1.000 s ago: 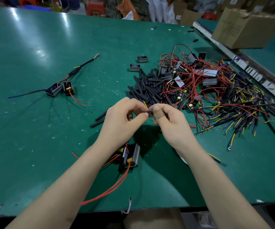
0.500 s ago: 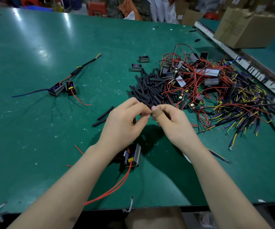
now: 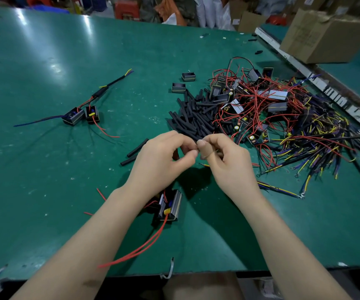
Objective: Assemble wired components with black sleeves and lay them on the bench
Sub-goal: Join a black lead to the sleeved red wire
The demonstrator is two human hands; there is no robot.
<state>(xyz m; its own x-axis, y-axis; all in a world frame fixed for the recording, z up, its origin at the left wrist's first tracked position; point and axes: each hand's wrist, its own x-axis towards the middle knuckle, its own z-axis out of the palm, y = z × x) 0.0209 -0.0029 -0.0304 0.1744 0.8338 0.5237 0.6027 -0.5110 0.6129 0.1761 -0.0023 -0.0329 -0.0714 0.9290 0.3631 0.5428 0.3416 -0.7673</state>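
Pinching something small between both sets of fingertips, you are working just above the green counter (image 3: 45,169) in the head view, the only view there is. Your left hand (image 3: 163,161) is curling its thumb and forefinger together, and your right hand (image 3: 224,161) is meeting it tip to tip; what sits in the pinch is hidden by the fingers, though it is probably a thin wire end, judging by the yellow-and-dark lead (image 3: 280,189) trailing out from under your right wrist.

The wired component (image 3: 170,205) is lying on the counter under your left forearm, its two red leads (image 3: 135,250) running toward the near edge. It is looking light and boxy with stiff sides, so you would be taking it by the case, not by the leads, which are thin, floppy and likely to strain at the solder joints if pulled.

The black sleeves (image 3: 194,118) are heaped just beyond your hands, with two loose sleeves (image 3: 134,152) lying to the left of the heap. They are looking soft, light and a little slick, so you would be gripping one near its open end to steer the wire in.

The tangle of wires (image 3: 282,126) is spreading to the right of the heap, and one finished assembly (image 3: 81,114) is lying well apart at far left.
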